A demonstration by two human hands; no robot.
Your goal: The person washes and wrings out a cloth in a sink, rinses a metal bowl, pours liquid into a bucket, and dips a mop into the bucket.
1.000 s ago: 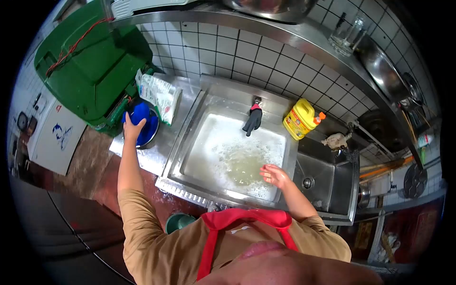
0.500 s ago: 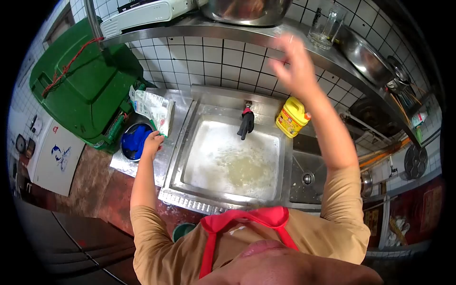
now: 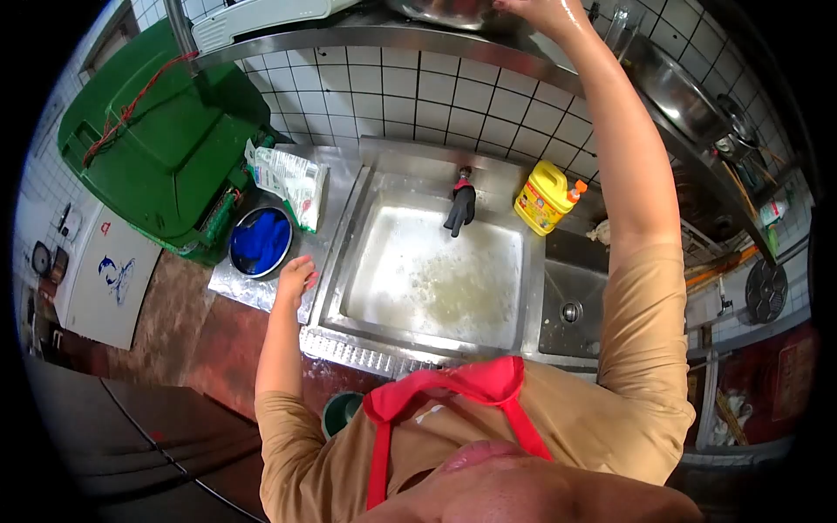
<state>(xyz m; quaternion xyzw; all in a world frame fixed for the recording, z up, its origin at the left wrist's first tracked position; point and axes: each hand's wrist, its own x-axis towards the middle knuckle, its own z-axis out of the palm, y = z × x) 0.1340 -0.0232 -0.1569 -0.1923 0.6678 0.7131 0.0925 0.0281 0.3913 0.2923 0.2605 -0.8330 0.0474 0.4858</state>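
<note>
The pot (image 3: 443,11) sits beside the right grip (image 3: 544,12).

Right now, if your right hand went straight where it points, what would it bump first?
Probably the metal pot on the shelf: the right hand points its fingers that way. They may already touch; depth is unclear.
</note>
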